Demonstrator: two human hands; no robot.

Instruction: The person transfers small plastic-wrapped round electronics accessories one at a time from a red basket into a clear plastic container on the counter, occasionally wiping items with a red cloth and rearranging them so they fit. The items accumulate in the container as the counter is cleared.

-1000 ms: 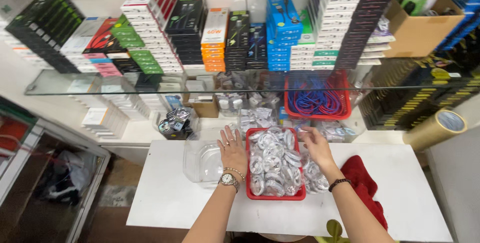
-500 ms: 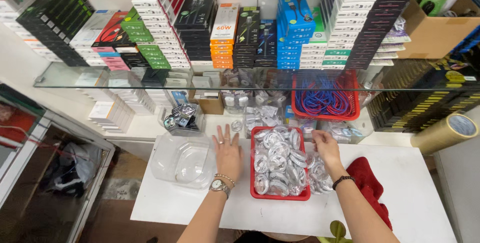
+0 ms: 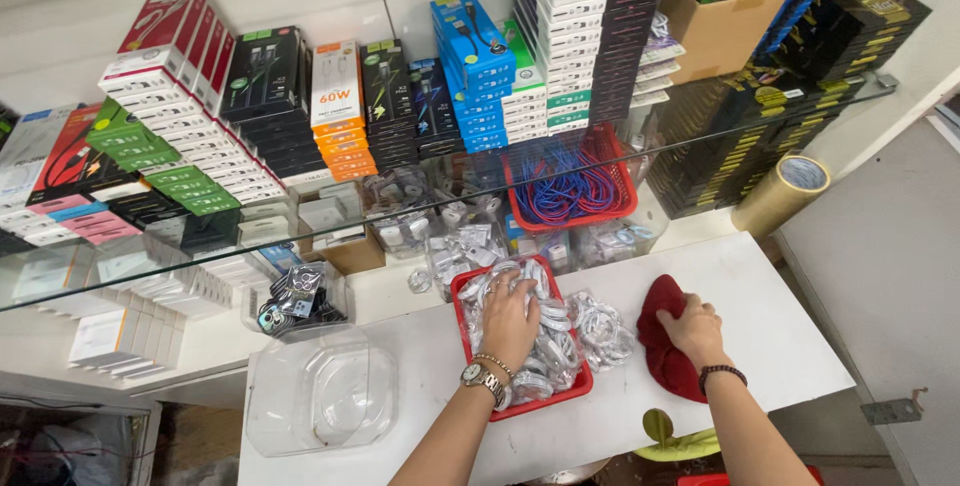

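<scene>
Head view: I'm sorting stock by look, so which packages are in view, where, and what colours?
Blue boxes: stacked at the back centre, rectangular.
Orange-and-white boxes: stack left of centre.
Green boxes: slanting row at left.
Red-and-white boxes: upper left, leaning.
Brown carton: upper right, open.
Bagged white cables: in the red basket under the left hand.

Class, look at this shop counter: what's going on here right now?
A person stands at a white counter. The left hand rests palm down on coiled white cables in a red tray. The right hand holds a red cloth beside it. A clear plastic lid lies to the left; stacked boxes fill the shelves behind.
</scene>
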